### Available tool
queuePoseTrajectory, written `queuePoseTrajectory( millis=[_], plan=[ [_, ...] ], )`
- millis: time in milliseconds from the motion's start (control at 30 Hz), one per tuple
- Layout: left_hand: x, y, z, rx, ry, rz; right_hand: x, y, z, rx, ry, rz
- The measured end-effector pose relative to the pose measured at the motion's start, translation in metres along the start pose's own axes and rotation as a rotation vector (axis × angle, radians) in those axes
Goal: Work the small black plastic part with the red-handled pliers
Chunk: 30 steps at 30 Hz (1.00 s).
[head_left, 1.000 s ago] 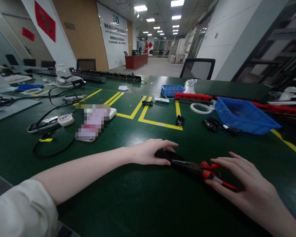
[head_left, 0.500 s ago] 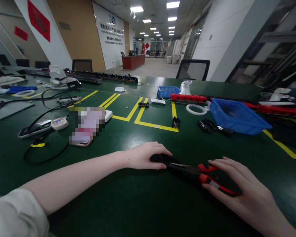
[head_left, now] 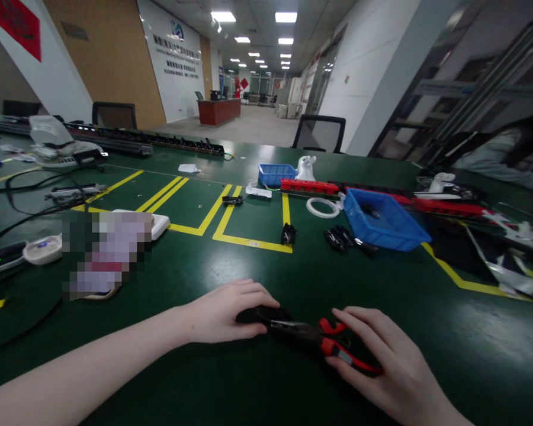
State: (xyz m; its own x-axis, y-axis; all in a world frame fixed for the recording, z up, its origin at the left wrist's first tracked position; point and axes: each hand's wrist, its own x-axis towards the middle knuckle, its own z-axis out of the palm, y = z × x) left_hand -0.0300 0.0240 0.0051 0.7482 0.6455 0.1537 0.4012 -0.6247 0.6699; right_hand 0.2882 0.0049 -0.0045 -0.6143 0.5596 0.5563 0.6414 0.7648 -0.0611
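Observation:
My left hand point(head_left: 235, 310) rests low over the green table, its thumb and fingers closed round a small black part point(head_left: 254, 315) that is mostly hidden by the grip. In my right hand point(head_left: 388, 355) is a pair of long-nose pliers point(head_left: 333, 338) with red handles. The thumb lies against one handle and the fingers against the other, and the handles are spread apart. The dark jaws point left and meet the black part by my left fingertips. Whether they clamp it, I cannot tell.
A blue bin point(head_left: 384, 228) with dark pieces inside stands to the right. Black wrapped parts point(head_left: 340, 238) lie beside it, near a white ring point(head_left: 322, 207). A phone point(head_left: 113, 254), partly pixelated, is at left with cables. Yellow tape point(head_left: 266, 244) marks the tabletop. Another person point(head_left: 501, 157) sits far right.
The view has swung to the right, so table things appear further left. Both hands keep their hold, with the plier jaws still at the black part.

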Motion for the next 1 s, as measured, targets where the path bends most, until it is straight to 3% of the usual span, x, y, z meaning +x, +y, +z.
queuePoseTrajectory(
  millis=[267, 467, 733, 1000],
  plan=[
    [-0.001, 0.007, 0.002, 0.044, 0.04, -0.088, 0.012, 0.005, 0.007, 0.056, -0.077, 0.012],
    [0.0, 0.007, 0.004, 0.094, 0.114, -0.175, 0.036, -0.005, 0.014, 0.082, -0.05, 0.062],
    [0.003, 0.005, 0.004, 0.18, 0.109, -0.183, 0.033, 0.008, 0.026, 0.106, -0.028, 0.052],
    [0.003, 0.005, 0.001, 0.139, 0.091, -0.216, 0.038, 0.014, 0.021, 0.102, -0.058, 0.113]
  ],
)
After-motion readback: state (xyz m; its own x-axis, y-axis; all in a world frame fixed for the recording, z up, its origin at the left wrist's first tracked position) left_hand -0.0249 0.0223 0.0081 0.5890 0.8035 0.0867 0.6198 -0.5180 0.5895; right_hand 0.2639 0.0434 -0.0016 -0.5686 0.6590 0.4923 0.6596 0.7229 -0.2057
